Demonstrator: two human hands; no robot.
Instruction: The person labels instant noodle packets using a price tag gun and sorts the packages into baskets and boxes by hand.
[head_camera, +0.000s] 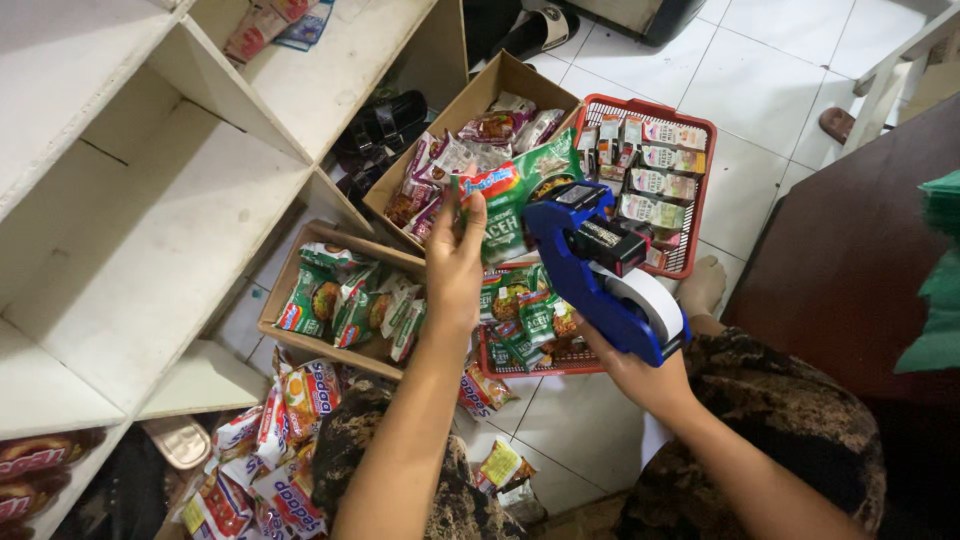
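white tiled floor (760, 90) under a red plastic basket (700, 190); above the basket, left hand (455, 270) grips a green noodle packet (520, 195), right hand (640, 370) clutches a blue price-label gun (590, 270).

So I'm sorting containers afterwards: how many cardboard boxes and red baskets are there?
4: two cardboard boxes, the upper one by the shelf, the lower one nearer the left hand; two red baskets, far and near. Others may be hidden.

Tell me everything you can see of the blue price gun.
The price gun is blue plastic with a black print head on top and a white label roll at its rear. The right hand grips its handle from below. Its nose points at the green packet that the left hand holds up; contact is unclear.
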